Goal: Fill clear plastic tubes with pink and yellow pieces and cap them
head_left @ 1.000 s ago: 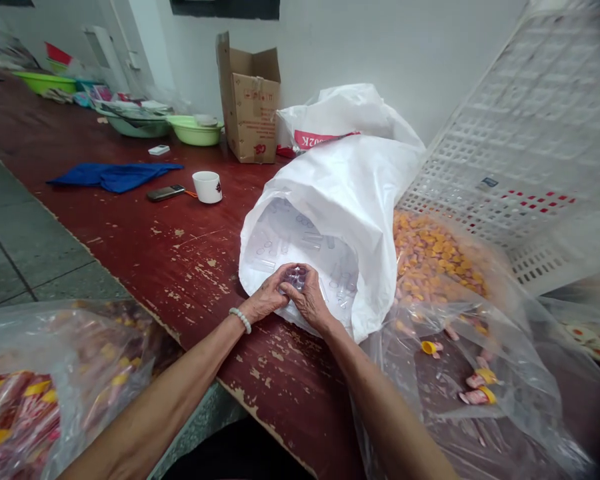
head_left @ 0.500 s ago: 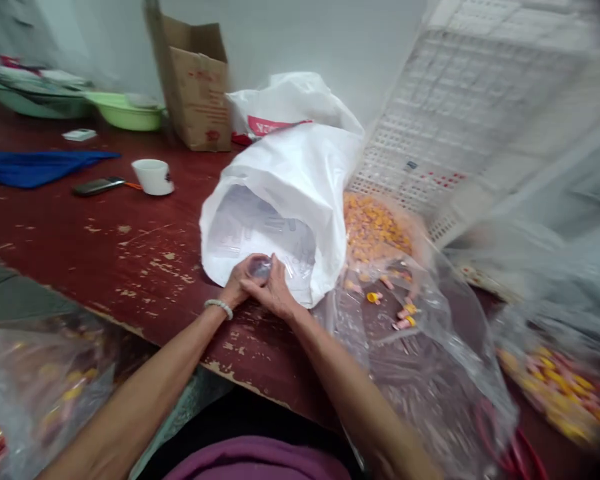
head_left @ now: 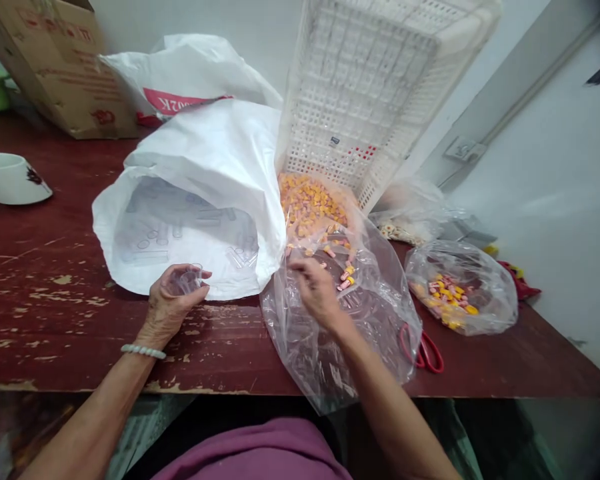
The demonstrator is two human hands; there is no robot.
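Observation:
My left hand (head_left: 173,300) is closed round several clear plastic tubes (head_left: 186,280), in front of the mouth of a white woven sack (head_left: 215,143). More clear tubes (head_left: 153,237) lie inside the sack. My right hand (head_left: 316,283) hovers over a clear plastic bag (head_left: 330,353), its fingers curled together; whether anything is between them I cannot make out. Just past it, small pink-and-yellow pieces (head_left: 347,273) lie scattered in the bag's mouth, and a heap of orange-yellow pieces (head_left: 313,203) fills its far end.
Behind the clear bag leans a white plastic crate (head_left: 353,100). To the right are red-handled scissors (head_left: 430,353) and another clear bag (head_left: 495,293) of pink-and-yellow pieces. On the left stand a white cup (head_left: 13,180) and a cardboard box (head_left: 75,73). The table (head_left: 220,353) has chipped red paint.
My view has turned right. My hands, together at the sack's mouth before, are now apart: the left keeps the tubes and the right has moved over the clear bag.

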